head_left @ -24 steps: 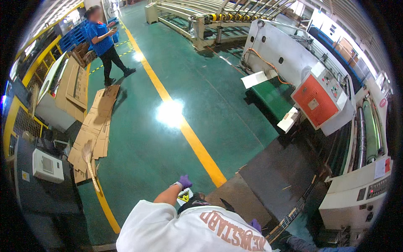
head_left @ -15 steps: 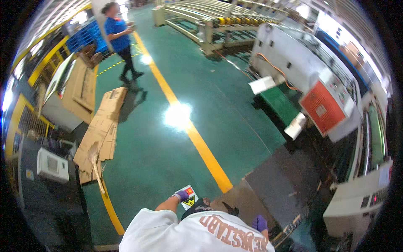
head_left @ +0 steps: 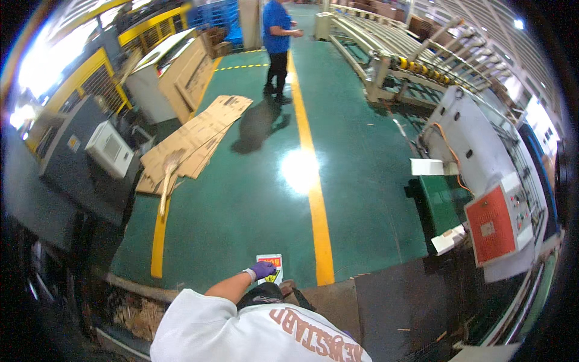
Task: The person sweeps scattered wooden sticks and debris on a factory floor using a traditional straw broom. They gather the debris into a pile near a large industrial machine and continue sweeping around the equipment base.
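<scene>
My left hand, in a purple glove, is closed on a white warning sign with a red band and a yellow-and-black triangle. The hand covers part of the sign's left side, and its lower end sits close to my dark clothing. My left forearm comes out of a white shirt sleeve. My right hand is hidden behind my shirt on the right.
Flattened cardboard sheets lie on the floor at left, a broom on them. Ahead stands a person in blue beside the yellow floor line. A roller conveyor and a red-panelled machine stand right.
My view has turned left, so the surroundings shift rightward. My left hand still holds the sign, now more upright. My right hand has gone out of sight. The person ahead has turned.
</scene>
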Demonstrator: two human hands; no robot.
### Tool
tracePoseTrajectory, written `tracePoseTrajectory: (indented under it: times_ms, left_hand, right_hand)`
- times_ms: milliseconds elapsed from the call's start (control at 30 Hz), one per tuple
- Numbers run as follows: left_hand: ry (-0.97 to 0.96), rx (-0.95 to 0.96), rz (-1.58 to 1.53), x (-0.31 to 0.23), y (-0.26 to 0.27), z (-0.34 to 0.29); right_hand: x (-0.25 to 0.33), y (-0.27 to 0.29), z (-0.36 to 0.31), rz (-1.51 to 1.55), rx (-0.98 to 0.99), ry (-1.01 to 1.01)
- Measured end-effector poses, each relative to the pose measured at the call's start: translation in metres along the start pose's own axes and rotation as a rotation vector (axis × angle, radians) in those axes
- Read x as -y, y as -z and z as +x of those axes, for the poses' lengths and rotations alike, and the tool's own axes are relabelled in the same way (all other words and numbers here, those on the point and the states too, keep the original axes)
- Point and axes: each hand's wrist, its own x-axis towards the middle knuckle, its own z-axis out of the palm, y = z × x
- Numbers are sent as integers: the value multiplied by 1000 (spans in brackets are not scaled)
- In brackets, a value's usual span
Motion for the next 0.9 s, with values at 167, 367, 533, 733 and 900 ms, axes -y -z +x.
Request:
tracePoseTrajectory:
  times_ms: [167, 367, 533, 733, 900]
  left_hand:
    - [68, -86, 376, 57, -1, -99]
    - [281, 147, 475, 93, 8, -183]
    - [257, 0, 508, 127, 6, -211]
    - [426, -259, 56, 155, 20, -153]
    - [238, -189, 180, 212, 92, -144]
  right_hand:
    - [14, 3, 9, -36, 169, 61]
    - [37, -31, 87, 229, 231, -63]
    - [100, -67, 48, -29, 293, 65]
    - [131, -84, 89, 61, 176, 47]
    - [162, -131, 114, 162, 313, -178]
